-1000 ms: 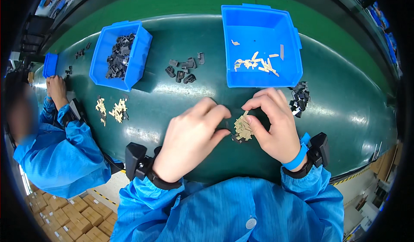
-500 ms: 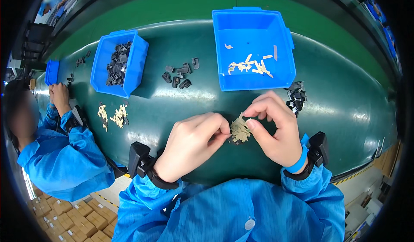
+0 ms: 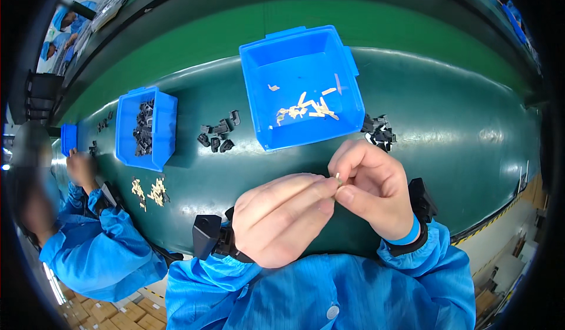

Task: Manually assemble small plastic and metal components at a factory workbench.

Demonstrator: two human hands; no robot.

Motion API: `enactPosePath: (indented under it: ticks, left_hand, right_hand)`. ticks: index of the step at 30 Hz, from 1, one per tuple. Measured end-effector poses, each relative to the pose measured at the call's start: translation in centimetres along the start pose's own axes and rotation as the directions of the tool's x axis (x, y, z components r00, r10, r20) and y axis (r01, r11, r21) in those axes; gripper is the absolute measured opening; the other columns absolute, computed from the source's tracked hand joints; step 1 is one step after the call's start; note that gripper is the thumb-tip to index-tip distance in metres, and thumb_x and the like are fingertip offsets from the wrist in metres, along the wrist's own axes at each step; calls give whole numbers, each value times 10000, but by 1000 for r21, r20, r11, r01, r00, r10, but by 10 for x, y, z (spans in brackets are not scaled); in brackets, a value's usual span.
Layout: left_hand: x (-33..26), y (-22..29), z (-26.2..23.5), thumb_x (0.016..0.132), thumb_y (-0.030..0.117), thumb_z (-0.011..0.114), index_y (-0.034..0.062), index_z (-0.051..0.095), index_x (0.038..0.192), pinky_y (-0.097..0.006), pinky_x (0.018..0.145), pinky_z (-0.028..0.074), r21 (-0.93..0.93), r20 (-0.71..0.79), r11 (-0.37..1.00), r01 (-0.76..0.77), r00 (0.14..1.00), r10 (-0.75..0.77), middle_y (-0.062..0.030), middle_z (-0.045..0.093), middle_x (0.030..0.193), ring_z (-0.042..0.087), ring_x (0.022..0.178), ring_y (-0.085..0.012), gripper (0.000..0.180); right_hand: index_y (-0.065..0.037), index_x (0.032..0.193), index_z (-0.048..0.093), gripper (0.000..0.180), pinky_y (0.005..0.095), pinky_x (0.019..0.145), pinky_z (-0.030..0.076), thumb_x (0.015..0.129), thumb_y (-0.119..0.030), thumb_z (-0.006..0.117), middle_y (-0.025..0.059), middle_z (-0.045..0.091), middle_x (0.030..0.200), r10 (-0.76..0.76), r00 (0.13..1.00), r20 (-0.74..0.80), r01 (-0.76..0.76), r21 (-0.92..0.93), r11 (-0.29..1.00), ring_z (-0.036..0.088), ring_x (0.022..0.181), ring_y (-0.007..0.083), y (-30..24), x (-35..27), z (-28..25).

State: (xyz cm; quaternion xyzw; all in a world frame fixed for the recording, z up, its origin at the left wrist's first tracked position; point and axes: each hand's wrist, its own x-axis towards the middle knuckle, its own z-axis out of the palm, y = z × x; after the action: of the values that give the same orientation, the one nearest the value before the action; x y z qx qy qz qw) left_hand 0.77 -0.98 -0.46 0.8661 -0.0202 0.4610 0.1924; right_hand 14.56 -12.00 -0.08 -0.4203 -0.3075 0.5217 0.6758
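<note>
My left hand [image 3: 285,218] and my right hand [image 3: 376,189] meet at their fingertips above the green table. A small pale strip [image 3: 338,177] pokes up where they touch, pinched between my right thumb and forefinger. My left fingers are pressed together against that spot; what they grip, if anything, is hidden. The heap of pale strips on the table is covered by my hands. Just beyond them stands a blue bin [image 3: 315,135] with several cream-coloured strips [image 3: 306,107] scattered on its bottom.
Small black plastic parts [image 3: 379,133] lie right of the bin, and more black parts [image 3: 219,131] to its left. Another blue bin [image 3: 168,136] holds many black parts [image 3: 143,127]. Pale strips [image 3: 158,192] lie nearer a co-worker in a blue sleeve [image 3: 100,247] at left.
My hands have come together at the fingertips, and the pale heap between them has gone out of sight. The view has shifted, so the bins appear lower and further left.
</note>
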Motion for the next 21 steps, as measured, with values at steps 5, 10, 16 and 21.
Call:
enactPosePath:
  ticks: [5,10,16,21]
  left_hand:
    - [-3,-1,-1,633,-36,729,-62,653,891,-343,690,598,-39,7,999,37,999,-37,-193,660,963,672,832,-299,271]
    - [5,1,-1,670,-89,735,-30,656,955,-312,699,575,-80,74,948,307,950,-302,-153,667,989,683,827,-272,302]
    - [5,-1,-2,704,-117,690,-8,654,954,-290,673,553,-189,142,874,447,894,-426,-142,675,944,686,801,-230,275]
    - [0,0,1,711,-98,700,0,671,917,-268,633,555,-305,163,761,573,819,-551,-120,685,922,688,765,-194,229]
  right_hand:
    - [-34,943,530,108,177,635,386,871,7,599,-35,535,846,32,999,-13,-32,-1,999,498,752,15,0,0,0]
    - [-30,933,540,96,172,622,375,866,17,590,-38,534,849,27,1000,1,-27,-59,998,472,727,6,4,1,-2]
    - [-27,914,557,107,182,591,368,831,27,598,-21,546,852,-22,997,-76,10,-151,989,467,688,16,6,2,0]
    - [-54,817,592,151,205,512,367,732,53,656,2,517,740,-248,964,-101,138,-605,784,475,598,63,6,5,3]
